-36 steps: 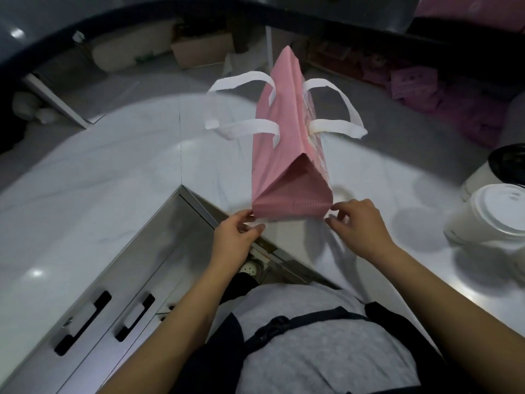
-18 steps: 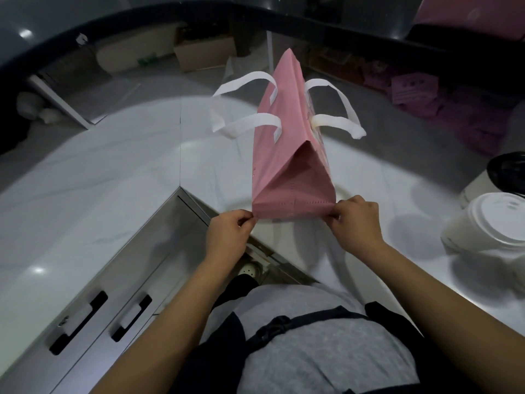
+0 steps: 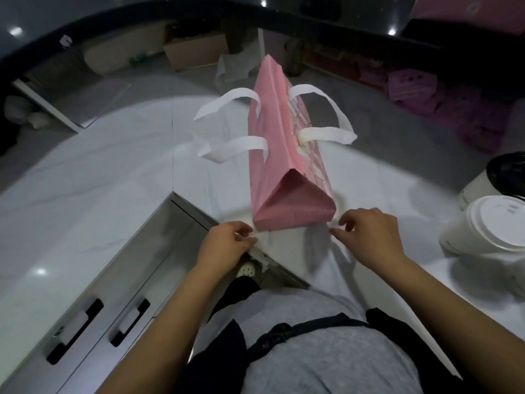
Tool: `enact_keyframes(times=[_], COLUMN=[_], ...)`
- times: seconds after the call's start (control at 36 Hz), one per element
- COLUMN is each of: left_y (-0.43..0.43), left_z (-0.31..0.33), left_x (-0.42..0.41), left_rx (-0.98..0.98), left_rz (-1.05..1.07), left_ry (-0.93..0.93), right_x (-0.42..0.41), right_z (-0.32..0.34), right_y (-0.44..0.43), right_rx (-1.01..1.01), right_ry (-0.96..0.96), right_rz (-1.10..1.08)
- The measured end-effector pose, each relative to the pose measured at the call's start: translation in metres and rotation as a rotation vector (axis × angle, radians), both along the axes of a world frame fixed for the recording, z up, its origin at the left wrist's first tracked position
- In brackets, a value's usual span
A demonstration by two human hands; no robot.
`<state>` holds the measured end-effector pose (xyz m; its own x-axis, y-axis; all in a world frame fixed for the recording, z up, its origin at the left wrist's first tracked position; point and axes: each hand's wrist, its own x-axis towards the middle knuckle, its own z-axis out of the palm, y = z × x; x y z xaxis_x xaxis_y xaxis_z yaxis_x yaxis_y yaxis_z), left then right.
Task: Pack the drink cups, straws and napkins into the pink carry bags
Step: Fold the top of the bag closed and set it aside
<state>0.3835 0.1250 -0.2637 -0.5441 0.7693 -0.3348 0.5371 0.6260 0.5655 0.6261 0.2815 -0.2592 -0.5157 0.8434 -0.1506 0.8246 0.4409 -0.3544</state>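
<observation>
Pink fabric carry bag (image 3: 274,155) on white marble surface (image 3: 99,180): left hand (image 3: 227,245) and right hand (image 3: 369,236) have released its base corners, fingers loose; unpacked yet.

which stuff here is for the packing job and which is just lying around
For the job: pink carry bag, white-lidded cup, dark-topped cup behind it.
Just lying about: cardboard box, steel drawers.

Item count. I see one bag (image 3: 272,155). It carries two handles, one left (image 3: 224,129) and one right (image 3: 326,132). Two cups stand at right: a near cup (image 3: 488,231) and a far cup (image 3: 500,177). Two drawer pulls (image 3: 75,331) sit near left. My left hand (image 3: 227,245) and right hand (image 3: 372,234) make two.
</observation>
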Motion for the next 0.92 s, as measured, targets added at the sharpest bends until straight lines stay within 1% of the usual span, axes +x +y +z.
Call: enact_keyframes(times=[0.06, 0.14, 0.22, 0.31, 0.39, 0.5, 0.56, 0.67, 0.69, 0.78, 0.92], left_y=[-0.004, -0.002, 0.018, 0.052, 0.093, 0.141, 0.156, 0.163, 0.162, 0.152, 0.118], left_z=[0.007, 0.021, 0.033, 0.049, 0.063, 0.073, 0.074, 0.08, 0.082, 0.085, 0.064], left_x=[-0.013, -0.034, -0.059, -0.079, -0.092, -0.107, -0.113, -0.119, -0.12, -0.118, -0.129], left_rx=[0.058, 0.212, 0.325, 0.411, 0.413, 0.369, 0.325, 0.241, 0.24, 0.322, 0.29], left_rz=[0.064, 0.219, 0.314, 0.303, 0.182, 0.122, 0.078, -0.1, -0.104, -0.088, -0.06], left_ry=[-0.051, -0.161, -0.287, -0.35, -0.387, -0.523, -0.517, -0.433, -0.435, -0.502, -0.415], right_x=[0.013, 0.022, 0.014, -0.003, -0.019, -0.028, -0.029, -0.034, -0.036, -0.041, -0.057], right_z=[0.014, 0.035, 0.053, 0.066, 0.069, 0.065, 0.065, 0.066, 0.066, 0.068, 0.072], right_y=[-0.003, -0.015, -0.027, -0.035, -0.039, -0.038, -0.033, -0.011, -0.003, 0.022, 0.067], right_rx=[-0.121, -0.353, -0.466, -0.531, -0.495, -0.448, -0.423, -0.392, -0.399, -0.47, -0.636], right_ry=[0.088, 0.285, 0.463, 0.602, 0.633, 0.571, 0.545, 0.548, 0.553, 0.611, 0.752], right_rz=[-0.032, -0.034, -0.023, -0.049, -0.08, -0.148, -0.188, -0.274, -0.313, -0.454, -0.56])
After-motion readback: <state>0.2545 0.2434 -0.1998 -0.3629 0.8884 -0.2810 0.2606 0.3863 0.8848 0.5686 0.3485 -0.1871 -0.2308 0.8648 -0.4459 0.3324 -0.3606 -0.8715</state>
